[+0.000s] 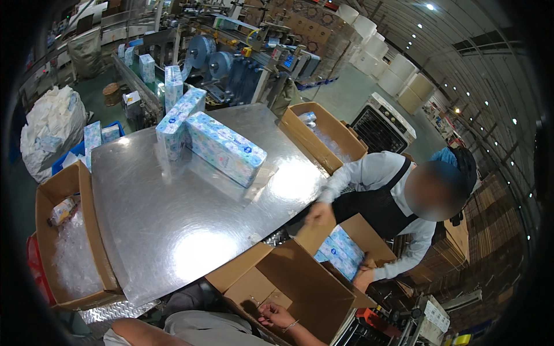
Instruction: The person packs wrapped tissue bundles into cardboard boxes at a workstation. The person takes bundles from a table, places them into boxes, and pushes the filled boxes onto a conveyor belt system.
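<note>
My right hand (pixel 277 316), with a thin bracelet at the wrist, is over the near side of an open, bare-bottomed cardboard box (pixel 326 291). Its fingers are curled; whatever they may hold is too small to make out. Of my left arm only the bent forearm (pixel 138 332) shows at the lower edge, and its hand is out of the picture. Across the metal table (pixel 150 230) lies a long blue floral tissue pack (pixel 225 147). Beside it, another tissue pack (pixel 180 115) leans at a slant over the table's far edge.
At right, a co-worker (pixel 375 179) handles a box holding blue packs (pixel 340 252). A carton of clear plastic (pixel 78 259) stands left of the table; another carton (pixel 329 135) stands at its far right. More packs (pixel 146 68) line a conveyor beside machinery with film rolls (pixel 202 51).
</note>
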Tool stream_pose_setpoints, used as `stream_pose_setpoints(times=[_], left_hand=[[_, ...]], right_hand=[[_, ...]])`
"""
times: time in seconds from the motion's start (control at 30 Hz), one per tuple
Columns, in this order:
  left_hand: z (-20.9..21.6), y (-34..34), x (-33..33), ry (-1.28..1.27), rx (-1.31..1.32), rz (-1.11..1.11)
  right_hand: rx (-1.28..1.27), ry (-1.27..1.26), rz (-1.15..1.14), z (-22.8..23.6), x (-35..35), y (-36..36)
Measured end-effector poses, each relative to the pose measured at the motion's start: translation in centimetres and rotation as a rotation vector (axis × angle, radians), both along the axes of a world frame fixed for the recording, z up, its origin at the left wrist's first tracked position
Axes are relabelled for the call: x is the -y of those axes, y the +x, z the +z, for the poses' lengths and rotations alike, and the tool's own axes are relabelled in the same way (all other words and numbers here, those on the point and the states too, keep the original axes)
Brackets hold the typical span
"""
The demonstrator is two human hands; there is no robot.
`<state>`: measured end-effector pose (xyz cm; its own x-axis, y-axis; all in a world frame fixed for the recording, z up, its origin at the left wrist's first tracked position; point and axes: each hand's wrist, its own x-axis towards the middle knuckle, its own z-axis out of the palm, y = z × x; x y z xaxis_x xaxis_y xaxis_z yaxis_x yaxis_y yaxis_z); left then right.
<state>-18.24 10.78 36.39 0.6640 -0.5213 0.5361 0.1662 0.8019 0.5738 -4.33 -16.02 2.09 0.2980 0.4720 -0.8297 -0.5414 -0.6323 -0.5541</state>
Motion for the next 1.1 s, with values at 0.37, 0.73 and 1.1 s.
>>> stream_pose_setpoints(times=[0.37,0.73,1.1], left_hand=[[-0.9,-1.0,1.2,-0.037,0.393,0.51],[1.0,-2.0,0.8,-0.063,0.519,0.559],[2.3,-2.5,0.1,0.138,0.638,0.675]], right_hand=[[-0.031,0.022,-0.006,1.1,-0.7,-0.7],[-0.077,0.073,-0.242,4.8,-1.2,-1.7],[-0.035,0.012,-0.144,4.8,-0.1,-1.4]])
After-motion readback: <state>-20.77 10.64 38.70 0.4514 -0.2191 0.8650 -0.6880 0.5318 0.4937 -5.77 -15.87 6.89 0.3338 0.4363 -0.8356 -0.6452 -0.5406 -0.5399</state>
